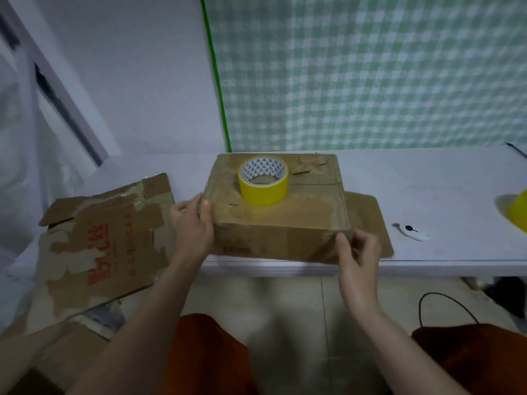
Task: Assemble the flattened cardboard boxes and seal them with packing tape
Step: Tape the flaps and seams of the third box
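An assembled brown cardboard box point(285, 220) stands at the front edge of the white table point(442, 195), one flap lying flat to its right. A yellow roll of packing tape point(263, 192) stands on the box's top. My left hand point(192, 223) grips the box's near left corner, thumb on top. My right hand point(358, 252) holds the near right corner with its fingers curled around the edge. A flattened cardboard box point(105, 246) with red print lies on the table to the left.
A white utility knife point(412, 232) lies on the table right of the box. A second yellow tape roll point(517, 210) shows at the right edge. A green checked curtain hangs behind. More cardboard lies at the lower left.
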The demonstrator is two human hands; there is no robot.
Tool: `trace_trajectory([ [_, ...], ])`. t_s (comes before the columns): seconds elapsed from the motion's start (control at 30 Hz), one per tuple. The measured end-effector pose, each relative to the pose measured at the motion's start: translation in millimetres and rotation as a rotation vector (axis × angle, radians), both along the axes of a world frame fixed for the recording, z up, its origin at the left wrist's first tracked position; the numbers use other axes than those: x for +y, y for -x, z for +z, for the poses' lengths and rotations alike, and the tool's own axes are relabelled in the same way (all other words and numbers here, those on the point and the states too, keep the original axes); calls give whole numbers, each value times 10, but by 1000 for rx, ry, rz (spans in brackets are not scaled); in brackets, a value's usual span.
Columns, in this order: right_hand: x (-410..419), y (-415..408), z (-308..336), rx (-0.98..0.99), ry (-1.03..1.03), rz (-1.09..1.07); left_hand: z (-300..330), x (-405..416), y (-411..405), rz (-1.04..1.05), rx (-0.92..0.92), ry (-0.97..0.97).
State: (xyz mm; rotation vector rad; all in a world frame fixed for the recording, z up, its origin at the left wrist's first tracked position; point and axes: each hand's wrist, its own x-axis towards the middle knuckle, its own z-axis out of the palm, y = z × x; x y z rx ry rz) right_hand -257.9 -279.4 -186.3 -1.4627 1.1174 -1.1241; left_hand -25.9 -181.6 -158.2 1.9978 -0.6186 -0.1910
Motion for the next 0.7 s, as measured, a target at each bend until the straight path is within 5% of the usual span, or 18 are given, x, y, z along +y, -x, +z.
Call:
trace_trajectory([
  [0.27, 32, 106, -72, -46, 65, 32, 19, -201, 493, 152, -165, -19],
  [0.5, 284, 78, -13, -71, 43, 215, -40, -387, 1020, -8, -51, 21],
  [0.7, -554, -79, 361, 81, 16, 10, -41, -243, 1070, 8, 95, 112],
])
